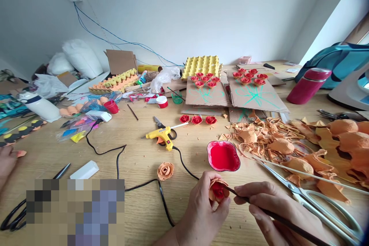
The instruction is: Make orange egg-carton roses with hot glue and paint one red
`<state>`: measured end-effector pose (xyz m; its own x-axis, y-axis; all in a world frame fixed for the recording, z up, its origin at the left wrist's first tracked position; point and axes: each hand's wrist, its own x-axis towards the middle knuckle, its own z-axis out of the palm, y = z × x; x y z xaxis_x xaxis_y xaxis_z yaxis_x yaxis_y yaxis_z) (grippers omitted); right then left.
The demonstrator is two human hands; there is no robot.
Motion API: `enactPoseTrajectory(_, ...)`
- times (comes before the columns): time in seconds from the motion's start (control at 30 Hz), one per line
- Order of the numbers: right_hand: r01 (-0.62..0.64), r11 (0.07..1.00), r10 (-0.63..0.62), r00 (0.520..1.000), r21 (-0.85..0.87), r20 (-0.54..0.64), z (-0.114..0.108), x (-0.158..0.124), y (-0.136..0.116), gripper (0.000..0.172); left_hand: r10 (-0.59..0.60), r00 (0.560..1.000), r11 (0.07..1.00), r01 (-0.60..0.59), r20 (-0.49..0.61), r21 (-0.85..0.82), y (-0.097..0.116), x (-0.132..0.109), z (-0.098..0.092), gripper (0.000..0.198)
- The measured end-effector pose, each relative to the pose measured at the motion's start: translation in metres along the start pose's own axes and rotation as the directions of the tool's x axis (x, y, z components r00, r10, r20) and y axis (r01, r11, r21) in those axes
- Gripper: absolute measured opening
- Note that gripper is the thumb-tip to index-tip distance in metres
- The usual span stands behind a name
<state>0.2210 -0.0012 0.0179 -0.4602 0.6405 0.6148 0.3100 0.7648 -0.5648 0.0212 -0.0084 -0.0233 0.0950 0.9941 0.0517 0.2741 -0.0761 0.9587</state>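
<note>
My left hand [203,207] pinches a carton rose [216,196] by its outer petals, low over the table. Its centre is red and its outer petals are bare orange-tan. In my right hand [276,209] is a dark paintbrush [284,220], held like a pen, its tip inside the rose's red centre. Just beyond the rose stands a wavy-rimmed dish of red paint [223,156]. An unpainted carton rose [165,171] lies on the table to the left. Three red roses [196,119] sit in a row farther back.
A yellow glue gun [161,136] trails a black cord toward me. Scissors [302,192] and carton scraps [276,146] lie at right. Cardboard sheets [256,98] hold several red roses. A pink bottle [308,85] stands behind. Another person's hand [7,161] is at far left.
</note>
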Motion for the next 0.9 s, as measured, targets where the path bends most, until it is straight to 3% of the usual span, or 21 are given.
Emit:
enactPoseTrajectory(0.13, 0.001, 1.000, -0.001, 1.000, 0.021, 0.020, 0.001, 0.001, 0.000, 0.022, -0.005, 1.000, 1.000, 0.005, 0.011, 0.004, 0.002, 0.000, -0.001, 0.027)
enactPoseTrajectory(0.37, 0.090, 0.978, -0.091, 0.996, -0.186, 0.005, -0.001, 0.000, 0.000, 0.021, -0.046, 0.999, 0.998, 0.047, 0.016, -0.037, 0.003, 0.003, 0.001, 0.026)
enactPoseTrajectory(0.7, -0.035, 0.998, 0.042, 0.991, 0.054, -0.125, -0.008, 0.009, -0.012, 0.018, -0.050, 0.999, 0.996, 0.051, -0.004, 0.068, 0.010, 0.004, -0.002, 0.026)
enactPoseTrajectory(0.9, 0.005, 1.000, -0.005, 0.996, -0.008, -0.090, 0.001, 0.009, -0.007, 0.006, -0.030, 1.000, 0.998, 0.030, -0.006, 0.064, 0.008, 0.004, 0.000, 0.024)
